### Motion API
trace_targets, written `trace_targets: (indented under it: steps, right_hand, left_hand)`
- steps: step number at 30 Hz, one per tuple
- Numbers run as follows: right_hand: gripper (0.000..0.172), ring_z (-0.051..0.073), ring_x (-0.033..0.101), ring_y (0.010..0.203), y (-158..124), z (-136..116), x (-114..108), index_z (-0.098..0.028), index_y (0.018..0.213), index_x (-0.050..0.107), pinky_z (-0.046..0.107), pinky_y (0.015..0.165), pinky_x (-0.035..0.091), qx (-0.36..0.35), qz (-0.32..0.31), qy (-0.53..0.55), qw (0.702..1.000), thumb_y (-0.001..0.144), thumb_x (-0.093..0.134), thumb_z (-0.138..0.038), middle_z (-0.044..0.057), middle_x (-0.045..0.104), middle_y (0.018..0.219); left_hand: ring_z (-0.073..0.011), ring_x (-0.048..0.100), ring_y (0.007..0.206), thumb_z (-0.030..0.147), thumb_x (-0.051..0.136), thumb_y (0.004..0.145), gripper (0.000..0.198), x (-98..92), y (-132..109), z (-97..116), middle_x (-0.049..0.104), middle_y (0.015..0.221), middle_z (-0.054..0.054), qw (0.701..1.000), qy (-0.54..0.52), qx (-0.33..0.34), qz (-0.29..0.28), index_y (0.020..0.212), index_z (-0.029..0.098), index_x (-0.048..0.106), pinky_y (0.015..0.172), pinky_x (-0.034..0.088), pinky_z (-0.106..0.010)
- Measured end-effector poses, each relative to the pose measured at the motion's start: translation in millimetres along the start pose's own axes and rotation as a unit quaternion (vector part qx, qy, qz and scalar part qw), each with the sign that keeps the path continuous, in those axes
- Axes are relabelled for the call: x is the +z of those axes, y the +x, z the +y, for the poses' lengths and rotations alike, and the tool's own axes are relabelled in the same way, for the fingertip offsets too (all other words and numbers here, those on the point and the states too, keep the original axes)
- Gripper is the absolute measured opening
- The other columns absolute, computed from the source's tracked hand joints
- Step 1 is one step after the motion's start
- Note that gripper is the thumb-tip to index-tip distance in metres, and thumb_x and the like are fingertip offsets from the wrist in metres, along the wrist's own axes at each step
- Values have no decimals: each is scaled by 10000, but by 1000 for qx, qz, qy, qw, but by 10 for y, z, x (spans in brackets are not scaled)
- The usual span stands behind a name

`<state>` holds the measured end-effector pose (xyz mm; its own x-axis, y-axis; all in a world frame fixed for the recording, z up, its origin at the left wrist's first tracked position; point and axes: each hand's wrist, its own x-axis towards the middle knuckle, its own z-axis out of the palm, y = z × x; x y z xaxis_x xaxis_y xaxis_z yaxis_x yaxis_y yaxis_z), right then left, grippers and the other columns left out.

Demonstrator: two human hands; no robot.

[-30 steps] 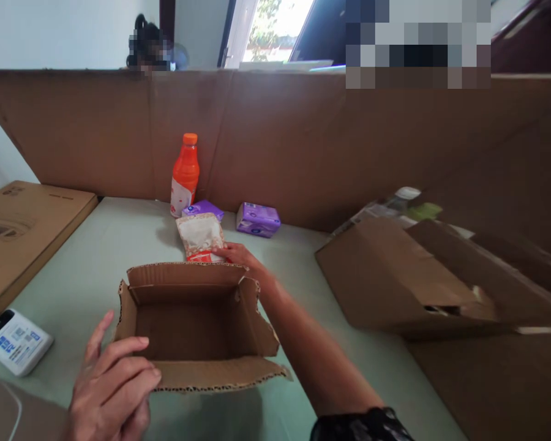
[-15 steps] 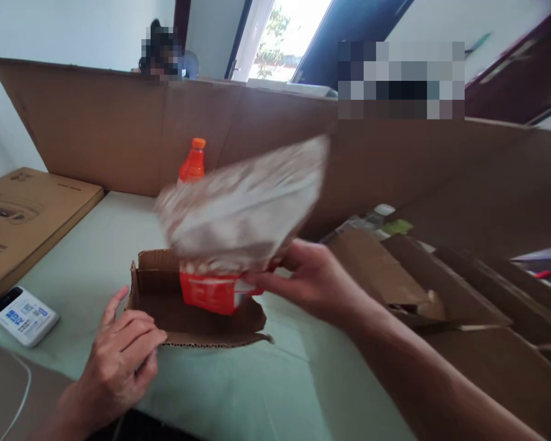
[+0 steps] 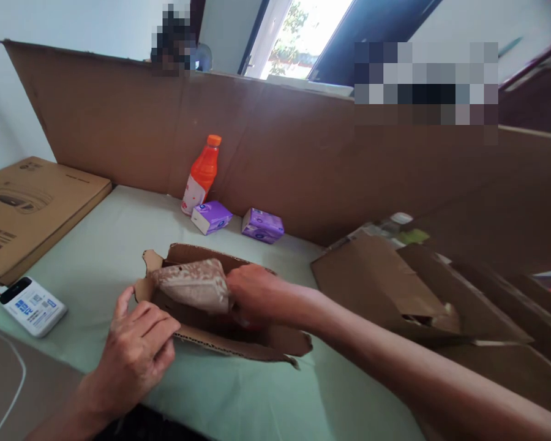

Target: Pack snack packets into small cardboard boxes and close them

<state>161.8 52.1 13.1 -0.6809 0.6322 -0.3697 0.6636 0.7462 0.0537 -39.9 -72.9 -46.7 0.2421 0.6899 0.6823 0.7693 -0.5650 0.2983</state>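
the right hand (image 3: 254, 297) grasps one end of the brown-and-white packet (image 3: 193, 286), which is tilted within the open cardboard box (image 3: 287, 340) on the pale green table (image 3: 239, 401). the left hand (image 3: 140, 340) has its bent fingers at the box's near left rim; with the thumb mostly hidden, i cannot tell whether it pinches the cardboard or only rests there. beyond the box, an orange bottle (image 3: 202, 174) stands just behind one purple pack (image 3: 212, 217), and a second purple pack (image 3: 262, 225) lies to its right. a white device (image 3: 34, 309) with a cable lies left of the left hand.
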Motion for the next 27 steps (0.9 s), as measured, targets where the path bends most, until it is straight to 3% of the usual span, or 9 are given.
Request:
trace_targets:
  steps: [5, 9, 15, 17, 19, 21, 23, 25, 27]
  right_hand:
    - [138, 230, 719, 692, 175, -120, 198, -174, 794, 779, 282, 574, 407, -66, -82, -8, 994, 768, 675, -87, 95, 771, 772]
    - [270, 236, 730, 799, 130, -117, 197, -205, 1093, 747, 281, 585, 389, -96, -67, 23, 993, 846, 653, -149, 81, 785, 917]
    - [271, 236, 725, 839, 11, -117, 212, -198, 1160, 708, 295, 659, 452, -130, -52, 65, 988, 930, 574, -145, 84, 778, 964]
    - [366, 267, 724, 914, -109, -7, 216, -197, 1261, 677, 333, 732, 507, -91, 13, 111, 990, 896, 640, -200, 105, 774, 1038]
    - [420, 278, 717, 990, -349, 179, 229, -207, 1299, 668, 375, 823, 545, -34, 129, 176, 975, 882, 661, -255, 110, 762, 1123]
    - [347, 259, 727, 985, -704, 385, 298, -253, 1244, 700, 374, 833, 577, 21, 259, 252, 932, 914, 626, -334, 74, 768, 1121]
    - [267, 251, 748, 919, -1105, 537, 466, -295, 1123, 744, 367, 782, 610, 75, 346, 303, 885, 926, 612, -417, 49, 784, 1039]
    - [251, 271, 758, 911, -1451, 587, 732, -310, 1049, 767, 382, 768, 631, 115, 378, 329, 858, 898, 646, -470, 55, 790, 1003]
    - [307, 291, 756, 964, -1661, 531, 1039, -307, 1109, 763, 402, 796, 641, 126, 372, 342, 854, 877, 676, -487, 75, 785, 1062]
  left_hand:
    - [-141, 658, 748, 18, 525, 871, 231, 42, 25, 31, 728, 803, 39, 1000, -29, 7, -3, 921, 213, 639, 1138, 339, -494]
    - [-152, 657, 773, 23, 514, 882, 238, 63, 11, 30, 740, 836, 29, 999, -40, 11, -15, 952, 217, 632, 1097, 372, -477]
    - [-143, 655, 748, 13, 532, 888, 230, 115, 40, -8, 728, 820, 28, 999, -33, 15, -2, 954, 207, 635, 1063, 406, -464]
    - [-146, 662, 768, 5, 542, 886, 253, 131, 47, -19, 727, 839, 24, 999, -31, 18, -6, 1001, 208, 639, 1074, 414, -485]
    - [-165, 677, 857, -7, 572, 871, 305, 140, 35, -33, 726, 921, -5, 999, -30, 28, 5, 1082, 203, 639, 1086, 431, -502]
    - [-197, 669, 999, -2, 623, 849, 386, 146, 1, -63, 692, 1066, -52, 998, -25, 30, 46, 1175, 205, 624, 1091, 460, -500]
    - [-238, 626, 1147, 44, 695, 826, 502, 153, -60, -120, 618, 1221, -85, 995, -20, 3, 101, 1277, 237, 588, 1089, 488, -491]
    - [-278, 584, 1247, 128, 757, 811, 636, 165, -142, -201, 555, 1339, -100, 989, -37, -49, 136, 1383, 278, 522, 1094, 498, -505]
    - [-309, 574, 1287, 227, 776, 821, 726, 184, -232, -286, 546, 1393, -121, 986, -79, -93, 116, 1466, 280, 448, 1096, 501, -520]
